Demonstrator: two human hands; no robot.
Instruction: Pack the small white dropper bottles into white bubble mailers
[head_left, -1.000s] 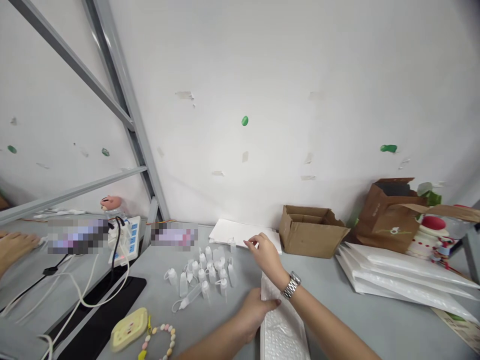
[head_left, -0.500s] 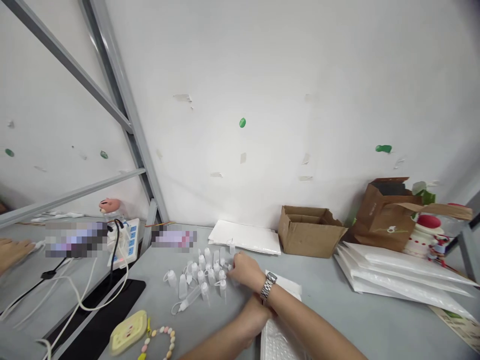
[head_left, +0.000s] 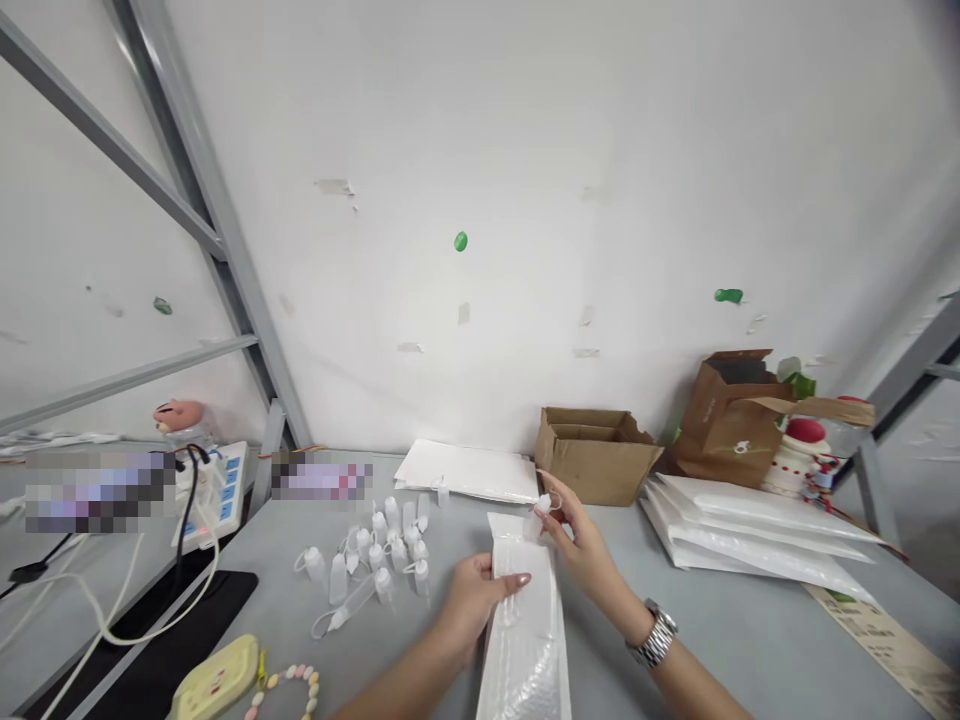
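Observation:
My left hand (head_left: 474, 597) is closed on the left edge of a white bubble mailer (head_left: 525, 650), its thumb lying across the front. The mailer's top end points toward the wall. At that end, my right hand (head_left: 581, 535), with a metal watch on its wrist, pinches a small translucent squeeze bottle (head_left: 537, 516) with a looped cap. The bottle's lower part is at the mailer's opening; I cannot tell how far inside it is. Left of my left hand stand several similar bottles (head_left: 376, 556), and one bottle (head_left: 343, 606) lies on its side.
At the back are flat white mailers (head_left: 465, 468) and an open cardboard box (head_left: 596, 470). More mailers (head_left: 750, 520) are stacked on the right, before a brown paper bag (head_left: 724, 425). On the left are a power strip (head_left: 225, 490), cables, a yellow case (head_left: 216, 680) and a beaded strap (head_left: 300, 675).
My right hand has moved from the bottles, where it crossed over my left arm, rightward to the mailer's top with a bottle. My left hand now shows on the mailer's edge. The view has shifted right.

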